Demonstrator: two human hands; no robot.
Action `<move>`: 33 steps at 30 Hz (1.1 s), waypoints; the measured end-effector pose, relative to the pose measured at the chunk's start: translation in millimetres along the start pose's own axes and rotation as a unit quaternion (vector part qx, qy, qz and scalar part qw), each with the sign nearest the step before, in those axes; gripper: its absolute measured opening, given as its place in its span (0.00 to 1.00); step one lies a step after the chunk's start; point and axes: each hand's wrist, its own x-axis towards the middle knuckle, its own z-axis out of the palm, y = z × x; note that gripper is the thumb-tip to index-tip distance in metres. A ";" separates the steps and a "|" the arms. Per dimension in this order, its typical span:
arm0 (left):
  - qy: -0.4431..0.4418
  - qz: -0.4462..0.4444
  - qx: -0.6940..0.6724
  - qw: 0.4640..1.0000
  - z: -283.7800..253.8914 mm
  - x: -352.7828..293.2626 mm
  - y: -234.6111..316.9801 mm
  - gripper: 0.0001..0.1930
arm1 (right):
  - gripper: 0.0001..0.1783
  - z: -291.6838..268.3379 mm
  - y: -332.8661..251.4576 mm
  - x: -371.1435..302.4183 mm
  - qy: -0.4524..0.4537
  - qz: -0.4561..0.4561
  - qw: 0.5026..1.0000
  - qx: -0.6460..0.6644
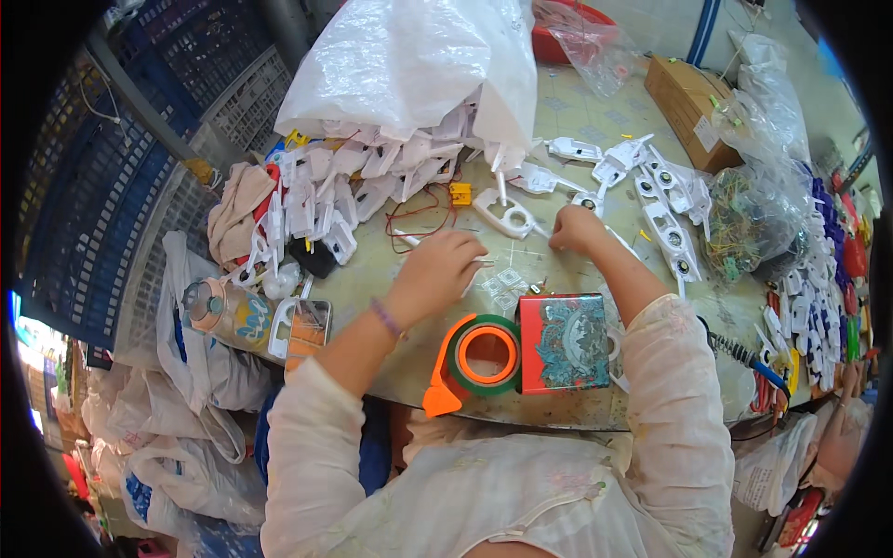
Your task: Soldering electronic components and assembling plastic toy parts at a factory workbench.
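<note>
Left hand: fingers bent, tips pointing right, just above the table; cannot tell whether they grasp anything. Right hand: fingers curled downward at the narrow end of a white ring-shaped plastic part; contact seems likely, grip cannot be confirmed. This part lies on the table between and beyond the hands. Just left of it: a small yellow block. Right of the right hand: white parts with round dark inserts. Nearer the body, side by side: a green tape roll in an orange dispenser, and a red box with a patterned top. Far left: heaped white parts, partly under a white bag. Far right: cardboard box.
</note>
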 end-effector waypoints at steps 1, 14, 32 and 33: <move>-0.024 0.034 0.030 0.999 17.8 11.8 -10.5 0.10 | 0.14 2.8 1.8 -0.9 0.007 -0.010 1.000 -0.003; -0.169 -0.003 0.049 0.984 45.5 62.6 -12.3 0.04 | 0.14 -31.7 42.7 -26.9 0.225 0.007 0.954 0.197; 0.020 -0.361 0.399 0.843 -133.4 -115.7 -139.0 0.05 | 0.12 -22.0 53.4 26.0 0.244 -0.052 0.968 0.000; 0.030 -0.376 0.383 0.843 -131.0 -119.6 -142.7 0.06 | 0.14 -17.6 51.7 30.4 0.237 -0.041 0.970 -0.018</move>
